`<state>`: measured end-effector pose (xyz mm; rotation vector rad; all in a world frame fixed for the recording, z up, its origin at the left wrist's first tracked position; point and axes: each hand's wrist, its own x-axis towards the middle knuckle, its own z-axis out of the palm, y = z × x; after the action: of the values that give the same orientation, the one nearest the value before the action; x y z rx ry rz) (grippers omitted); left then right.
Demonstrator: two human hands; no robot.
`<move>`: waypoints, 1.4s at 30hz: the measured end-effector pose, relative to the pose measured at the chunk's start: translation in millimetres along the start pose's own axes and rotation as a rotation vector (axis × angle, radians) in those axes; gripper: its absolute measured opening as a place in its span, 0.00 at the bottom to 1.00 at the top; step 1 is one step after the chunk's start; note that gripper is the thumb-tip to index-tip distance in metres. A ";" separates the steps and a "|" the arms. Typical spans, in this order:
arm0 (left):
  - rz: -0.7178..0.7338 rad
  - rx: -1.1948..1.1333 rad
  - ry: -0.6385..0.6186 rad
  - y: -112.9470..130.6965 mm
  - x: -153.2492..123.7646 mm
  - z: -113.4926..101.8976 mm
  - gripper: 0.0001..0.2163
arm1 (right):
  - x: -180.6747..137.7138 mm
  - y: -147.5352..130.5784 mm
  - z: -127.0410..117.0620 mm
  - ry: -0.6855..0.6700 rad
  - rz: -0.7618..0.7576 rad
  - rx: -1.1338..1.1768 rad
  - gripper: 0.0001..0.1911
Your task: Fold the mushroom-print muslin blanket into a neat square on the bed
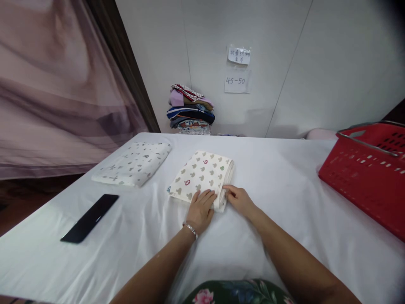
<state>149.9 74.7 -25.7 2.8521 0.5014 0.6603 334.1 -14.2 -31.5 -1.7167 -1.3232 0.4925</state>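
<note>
A cream cloth (202, 171) printed with grey, red and green mushrooms lies folded into a thick, roughly square bundle at the middle of the table. My left hand (201, 210) rests on its near edge, palm down with the fingers stretched out over the top layer; a silver bracelet is on that wrist. At the bundle's right side, where the layered folds show, my right hand (239, 200) has its index finger on the edge and the other fingers curled in against the folds. The right thumb is mostly hidden.
Another folded white cloth (134, 162) with small dark prints lies at the far left of the table (278, 236), and a black flat object (90, 218) is nearer. A red basket (367, 177) stands at right. Behind the table is a stack of folded fabrics (191, 110) by the wall.
</note>
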 end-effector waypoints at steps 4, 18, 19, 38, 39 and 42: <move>0.002 -0.005 -0.001 -1.0 0.8 0.0 0.23 | 6.9 1.5 0.9 0.135 0.053 -0.029 0.15; -0.002 -0.005 -0.008 -2.3 0.9 1.2 0.22 | 13.2 -4.9 -4.8 0.120 0.053 -0.240 0.12; -0.003 -0.007 -0.008 -2.3 0.9 1.1 0.22 | 13.4 -5.4 -4.8 0.118 0.052 -0.252 0.12; -0.003 -0.008 0.023 -0.3 1.5 -0.8 0.23 | 10.7 -29.7 -10.0 -0.165 -0.110 -0.265 0.14; -0.006 -0.008 0.021 -0.2 1.5 -0.9 0.23 | 10.3 -30.4 -10.3 -0.177 -0.110 -0.257 0.15; -0.012 -0.004 0.013 0.3 1.4 -1.0 0.23 | 7.9 -31.0 -12.7 -0.215 -0.082 -0.207 0.17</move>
<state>150.6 75.0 -24.2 2.8405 0.5180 0.6776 328.9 -10.9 2.3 -1.8069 -1.6400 0.5196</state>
